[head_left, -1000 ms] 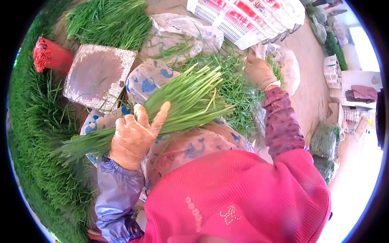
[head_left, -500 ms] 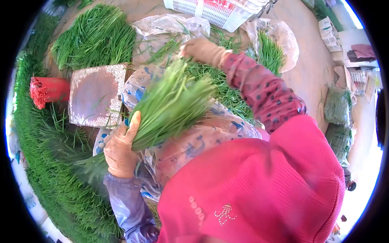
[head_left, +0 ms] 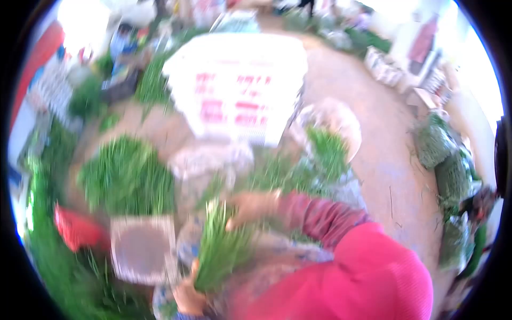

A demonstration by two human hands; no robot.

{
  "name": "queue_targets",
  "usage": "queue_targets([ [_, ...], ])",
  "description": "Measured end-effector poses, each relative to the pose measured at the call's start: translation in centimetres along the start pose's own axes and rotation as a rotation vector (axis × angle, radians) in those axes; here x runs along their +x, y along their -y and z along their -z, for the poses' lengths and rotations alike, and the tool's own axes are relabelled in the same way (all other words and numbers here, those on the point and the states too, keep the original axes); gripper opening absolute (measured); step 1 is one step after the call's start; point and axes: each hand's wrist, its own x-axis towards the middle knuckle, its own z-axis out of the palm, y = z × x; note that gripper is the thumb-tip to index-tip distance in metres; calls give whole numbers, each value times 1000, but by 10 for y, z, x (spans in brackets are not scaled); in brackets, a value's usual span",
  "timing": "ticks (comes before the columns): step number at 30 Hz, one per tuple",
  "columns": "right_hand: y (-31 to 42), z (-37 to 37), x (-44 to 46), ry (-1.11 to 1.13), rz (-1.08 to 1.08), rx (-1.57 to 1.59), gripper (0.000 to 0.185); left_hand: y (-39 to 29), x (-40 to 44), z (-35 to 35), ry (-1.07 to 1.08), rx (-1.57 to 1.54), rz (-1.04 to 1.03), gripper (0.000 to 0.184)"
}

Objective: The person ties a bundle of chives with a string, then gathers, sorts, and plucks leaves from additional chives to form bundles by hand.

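My left hand (head_left: 189,293), in a tan glove, is closed around the lower part of a bunch of chives (head_left: 218,256), near my lap. At the bunch's pale upper end is my right hand (head_left: 250,208), its thumb in front and the other fingers mostly hidden behind the stalks. The bunch stands nearly upright between the two hands. A clear apron with blue print (head_left: 272,248) covers my lap. Motion blurs the whole view.
A white crate with red lettering (head_left: 240,90) stands ahead. To the left are a chive pile (head_left: 128,176), a red bundle (head_left: 82,229) and a square board (head_left: 141,250). Chives lie in a plastic bag (head_left: 346,125); bagged greens (head_left: 434,138) line the right.
The view has tipped up, showing more of the room ahead. The bunch has turned more upright, and my right hand, formerly beyond its tip, now meets its upper end.
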Motion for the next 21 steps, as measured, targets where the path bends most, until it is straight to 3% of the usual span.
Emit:
queue_targets([
  [1, -25, -11, 23, 42, 248, 87, 79, 19, 1, -14, -5, 25, -16, 67],
  [3, -21, -11, 23, 125, 172, 199, 81, 23, 10, -19, 18, 66, -28, 62],
  [5, -23, -9, 18, 75, 229, -3, 83, 20, 19, -21, 46, 105, -45, 57],
  [7, -19, -7, 9, 135, 172, 23, 83, 19, 25, -26, 83, 146, -71, 53],
  [9, -23, -15, 9, -133, 144, 127, 77, 21, 27, -32, 114, 192, -101, 48],
  [10, -27, -15, 16, -221, 238, 226, 71, 22, 27, -32, 126, 212, -108, 46],
  [13, 17, 4, -3, -186, 133, 245, 65, 33, 27, -40, 173, 291, -144, 40],
  [15, 1, 4, 12, -177, 233, 121, 56, 46, 28, -50, 207, 363, -174, 36],
  [17, -4, -1, 15, -237, 64, -237, 45, 79, 29, -75, 254, 474, -224, 33],
  [18, -13, -4, 15, -258, 200, -125, 35, 93, 29, -84, 272, 523, -252, 32],
  [19, -19, -5, 20, -255, 204, -129, 35, 109, 28, -94, 284, 564, -281, 31],
  [21, -17, -9, 20, -287, 95, 434, 30, 115, 21, -93, 274, 577, -294, 29],
])
